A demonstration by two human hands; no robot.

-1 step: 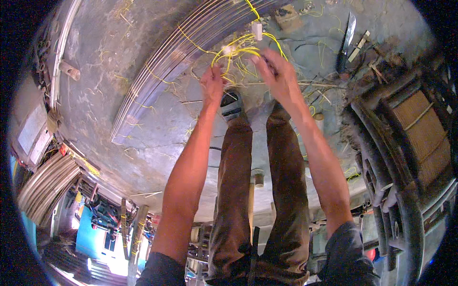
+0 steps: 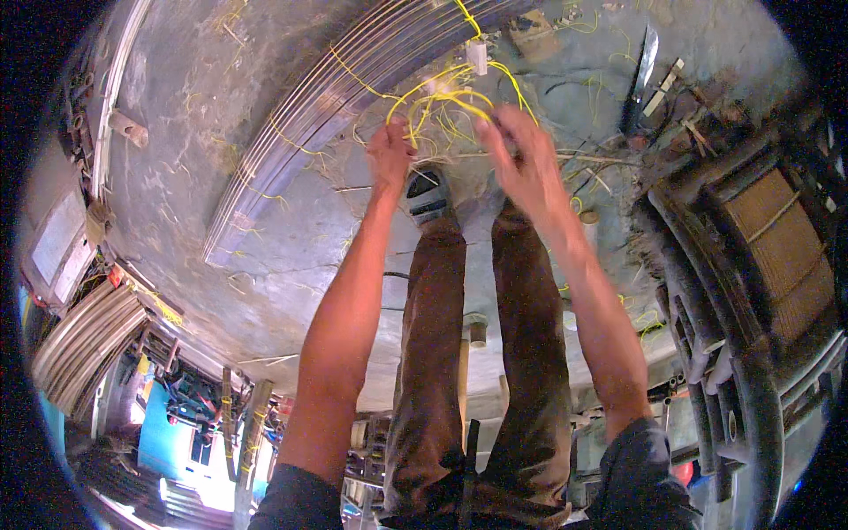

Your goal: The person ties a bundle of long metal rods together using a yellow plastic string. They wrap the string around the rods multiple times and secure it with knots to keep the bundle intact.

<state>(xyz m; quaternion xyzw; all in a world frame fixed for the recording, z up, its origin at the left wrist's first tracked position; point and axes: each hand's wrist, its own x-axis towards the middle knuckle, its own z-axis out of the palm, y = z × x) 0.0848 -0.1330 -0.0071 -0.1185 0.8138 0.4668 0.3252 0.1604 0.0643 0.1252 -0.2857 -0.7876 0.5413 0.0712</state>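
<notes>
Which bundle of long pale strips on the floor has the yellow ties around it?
The long bundle running diagonally just left of the left hand; yellow ties cross it at intervals. The stack at far left shows none.

Person seen from above: both forearms bare, left hand at 11 o'clock of frame centre, right hand at 1 o'clock. Dark short sleeves show at 5 and 7 o'clock by the lower edge. Brown dusty trousers run down the middle, creased at the knees. One grey shoe with a lighter toe at 12 o'clock.
</notes>
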